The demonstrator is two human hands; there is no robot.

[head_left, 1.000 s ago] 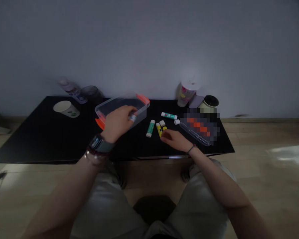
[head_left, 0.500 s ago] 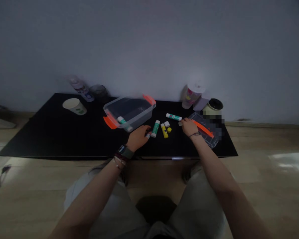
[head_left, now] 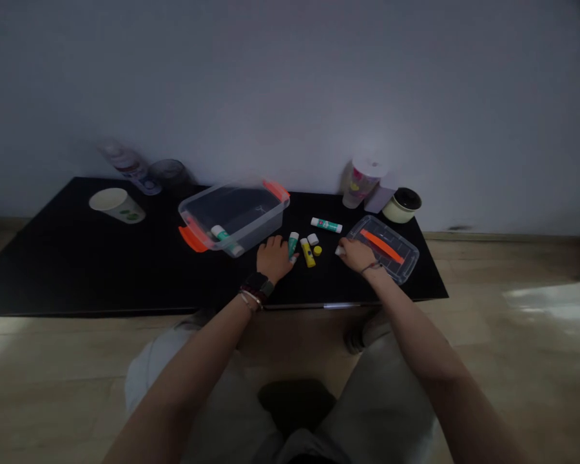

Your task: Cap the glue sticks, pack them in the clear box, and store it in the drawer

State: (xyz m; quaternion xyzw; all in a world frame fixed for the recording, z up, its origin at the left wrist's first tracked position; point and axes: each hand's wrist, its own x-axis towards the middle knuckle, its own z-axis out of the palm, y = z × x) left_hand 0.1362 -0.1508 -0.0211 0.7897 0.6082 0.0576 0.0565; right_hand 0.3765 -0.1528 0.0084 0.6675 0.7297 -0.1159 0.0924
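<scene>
Toward the counter's (head_left: 101, 270) front edge, the left hand (head_left: 273, 259) grips a green glue stick (head_left: 293, 243), the right hand (head_left: 357, 255) pinches a white cap (head_left: 339, 250), probably against rolling.

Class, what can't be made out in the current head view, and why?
In the head view:
Part of one green stick: hidden by the left hand.
Part of one white cap: hidden by the right hand.
Lettering on pale bottle: blurred.
Lettering on yellow stick: too small.

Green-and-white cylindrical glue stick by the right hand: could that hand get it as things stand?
Probably yes: the right hand is close to the green-and-white glue stick, with nothing seemingly between them. But it appears to hold a small white cap, which may hinder it.
</scene>
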